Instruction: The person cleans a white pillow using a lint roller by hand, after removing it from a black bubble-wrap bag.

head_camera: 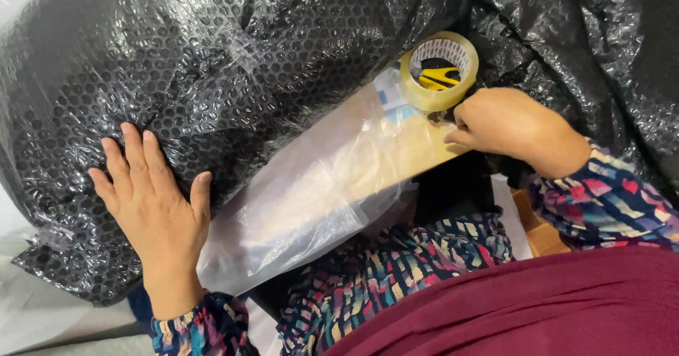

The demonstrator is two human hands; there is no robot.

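Left hand (152, 200): lay flat, fingers spread and released, on the black bubble-wrapped bundle (212, 66).
Right hand (506, 126): fingers clenched on the tape strip (396, 154) below the tape roll (438, 71).
Edges: clear plastic sheet (297, 214) hung over the bundle's near edge.

Clear plastic sheet (311, 193): translucent and wrinkled, running across the centre of the view from 7 o'clock toward 1 o'clock. Multicoloured patterned fabric (396, 264): at 6 o'clock, just below the sheet's lower edge. Maroon cloth (552, 306): smooth, filling the 5 o'clock corner and overlapping the patterned fabric. Brown cardboard pieces (541, 232): at 4 o'clock, partly hidden between the fabrics. White surface (42, 320): at 8 o'clock, in the lower corner.
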